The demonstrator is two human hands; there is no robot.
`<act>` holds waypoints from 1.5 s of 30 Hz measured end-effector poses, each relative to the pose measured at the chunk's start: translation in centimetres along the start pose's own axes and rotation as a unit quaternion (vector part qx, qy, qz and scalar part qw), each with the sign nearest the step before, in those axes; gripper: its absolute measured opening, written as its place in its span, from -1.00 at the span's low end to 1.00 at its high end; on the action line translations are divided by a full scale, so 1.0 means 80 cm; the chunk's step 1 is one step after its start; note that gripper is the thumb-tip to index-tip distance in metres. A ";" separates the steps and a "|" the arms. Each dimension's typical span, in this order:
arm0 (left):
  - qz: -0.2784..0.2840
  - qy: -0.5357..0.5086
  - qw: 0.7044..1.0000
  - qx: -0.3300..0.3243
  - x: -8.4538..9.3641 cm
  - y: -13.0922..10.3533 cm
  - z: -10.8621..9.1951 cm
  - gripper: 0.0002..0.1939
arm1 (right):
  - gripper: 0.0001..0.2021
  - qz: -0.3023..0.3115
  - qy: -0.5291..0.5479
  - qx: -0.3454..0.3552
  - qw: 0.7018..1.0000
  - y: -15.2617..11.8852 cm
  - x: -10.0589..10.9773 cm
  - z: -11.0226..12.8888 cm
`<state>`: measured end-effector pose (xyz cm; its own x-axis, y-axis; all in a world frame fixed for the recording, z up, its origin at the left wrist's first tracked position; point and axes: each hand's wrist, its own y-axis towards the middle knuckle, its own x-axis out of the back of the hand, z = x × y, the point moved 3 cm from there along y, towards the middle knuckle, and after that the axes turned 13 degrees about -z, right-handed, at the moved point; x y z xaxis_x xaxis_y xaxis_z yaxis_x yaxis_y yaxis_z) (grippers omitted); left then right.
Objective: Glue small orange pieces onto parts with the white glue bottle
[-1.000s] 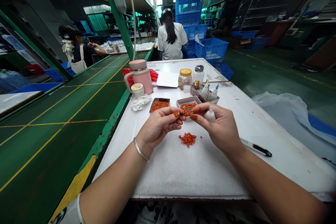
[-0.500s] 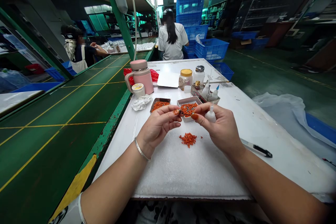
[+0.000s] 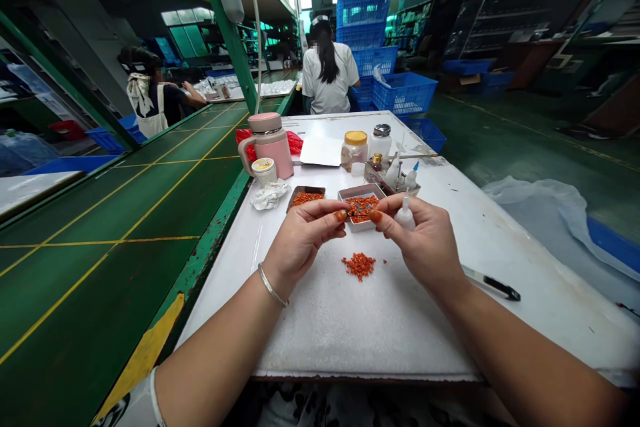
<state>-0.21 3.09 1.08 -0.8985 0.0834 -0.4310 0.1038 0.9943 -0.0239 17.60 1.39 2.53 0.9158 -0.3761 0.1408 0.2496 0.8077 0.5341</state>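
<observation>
No readable writing, left hand (image 3: 300, 240) and right hand (image 3: 425, 243) together pinching a small dark piece (image 3: 356, 215), right also gripping white dropper bottle (image 3: 404, 215), orange bits (image 3: 359, 265) on desk (image 3: 500, 240), trays (image 3: 361, 205) and pink mug (image 3: 269, 143) beyond.

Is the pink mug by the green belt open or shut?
Shut: the pink mug stands upright on the table with its lid seated flat on top.

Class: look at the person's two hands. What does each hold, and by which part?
The right hand holds a small white dropper bottle by its body. Both hands' fingertips, left hand too, pinch something tiny; what it is cannot be told.
</observation>
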 end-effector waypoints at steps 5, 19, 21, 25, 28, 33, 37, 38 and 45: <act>-0.020 0.059 0.993 -0.100 0.002 -0.001 -0.004 -0.89 | -0.82 -0.004 0.001 0.010 1.000 -0.002 0.001 0.004; -0.076 0.183 0.951 -0.238 -0.003 -0.012 -0.016 -0.88 | -0.90 -0.005 0.014 0.082 0.997 -0.009 0.000 0.010; -0.073 0.176 0.954 -0.232 -0.003 -0.011 -0.016 -0.88 | -0.88 0.005 0.025 0.080 0.996 -0.009 0.000 0.009; -0.066 0.162 0.959 -0.222 -0.004 -0.010 -0.015 -0.88 | -0.85 0.007 0.031 0.083 0.996 -0.010 0.000 0.009; -0.057 0.155 0.963 -0.215 -0.005 -0.010 -0.014 -0.88 | -0.85 -0.008 0.021 0.097 0.995 -0.010 0.001 0.010; -0.056 0.157 0.963 -0.212 -0.006 -0.012 -0.015 -0.86 | -0.85 -0.033 -0.012 0.107 0.994 -0.011 0.002 0.011; -0.059 0.166 0.960 -0.216 -0.006 -0.012 -0.015 -0.87 | -0.86 -0.043 -0.028 0.126 0.991 -0.010 0.003 0.011; -0.059 0.168 0.960 -0.217 -0.006 -0.012 -0.015 -0.87 | -0.86 -0.044 -0.028 0.129 0.990 -0.010 0.004 0.012; -0.057 0.187 0.954 -0.228 -0.007 -0.015 -0.013 -0.90 | -0.85 -0.039 -0.011 0.118 0.992 -0.011 0.004 0.010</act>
<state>-0.26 1.94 2.26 -0.9911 -0.0933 -0.0948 -0.1226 0.9170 0.3796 17.40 0.25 2.77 0.8889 -0.4454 0.1071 0.2373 0.6476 0.7241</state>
